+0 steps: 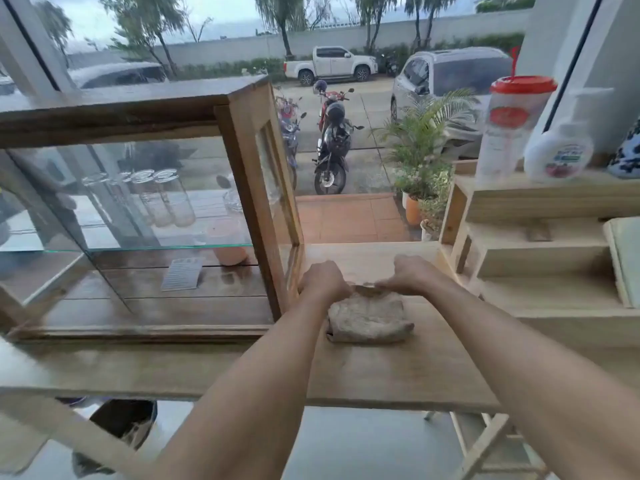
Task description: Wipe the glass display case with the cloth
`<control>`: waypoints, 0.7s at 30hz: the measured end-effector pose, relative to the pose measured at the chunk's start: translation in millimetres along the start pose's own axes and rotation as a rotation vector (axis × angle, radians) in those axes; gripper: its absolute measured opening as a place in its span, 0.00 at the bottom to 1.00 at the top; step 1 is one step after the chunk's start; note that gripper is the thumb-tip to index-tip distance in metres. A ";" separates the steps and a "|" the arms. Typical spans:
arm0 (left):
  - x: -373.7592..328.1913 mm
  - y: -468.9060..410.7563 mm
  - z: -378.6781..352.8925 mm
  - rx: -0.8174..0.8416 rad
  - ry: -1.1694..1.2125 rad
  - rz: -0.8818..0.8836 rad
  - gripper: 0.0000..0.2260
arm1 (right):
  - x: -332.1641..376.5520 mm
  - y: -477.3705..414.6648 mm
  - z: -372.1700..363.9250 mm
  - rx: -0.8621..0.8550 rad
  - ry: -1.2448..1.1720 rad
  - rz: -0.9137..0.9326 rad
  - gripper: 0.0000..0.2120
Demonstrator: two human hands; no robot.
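A wood-framed glass display case [242, 140] stands on the left of a wooden counter [398, 372]. Inside it are several glass bottles on a glass shelf, a pink cup and a paper card. A folded beige cloth [369, 322] lies flat on the counter just right of the case's near corner. My left hand [323, 282] and my right hand [414, 275] both rest at the cloth's far edge, fingers curled onto it. The fingertips are hidden behind the knuckles.
Stepped wooden shelves [540, 258] rise at the right, carrying a red-lidded plastic cup [509, 129], a white bottle [557, 154] and a book [627, 261]. A window behind shows potted plants, motorbikes and cars. A dark bag sits under the counter.
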State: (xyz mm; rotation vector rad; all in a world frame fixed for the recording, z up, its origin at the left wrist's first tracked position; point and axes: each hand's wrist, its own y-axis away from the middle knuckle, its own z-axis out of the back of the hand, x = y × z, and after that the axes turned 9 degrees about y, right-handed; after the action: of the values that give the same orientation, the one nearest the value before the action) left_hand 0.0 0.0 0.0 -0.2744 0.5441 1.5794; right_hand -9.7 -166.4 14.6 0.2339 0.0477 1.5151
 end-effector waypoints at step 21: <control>26.1 32.8 -21.9 0.149 1.076 0.186 0.05 | -11.3 13.4 -28.9 0.240 -0.961 -0.034 0.05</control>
State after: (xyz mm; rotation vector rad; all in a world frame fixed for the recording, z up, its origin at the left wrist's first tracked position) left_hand -38.0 11.6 -25.8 -0.9978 1.5365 1.4622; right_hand -28.6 -173.5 -12.5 1.1200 -0.5295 1.2304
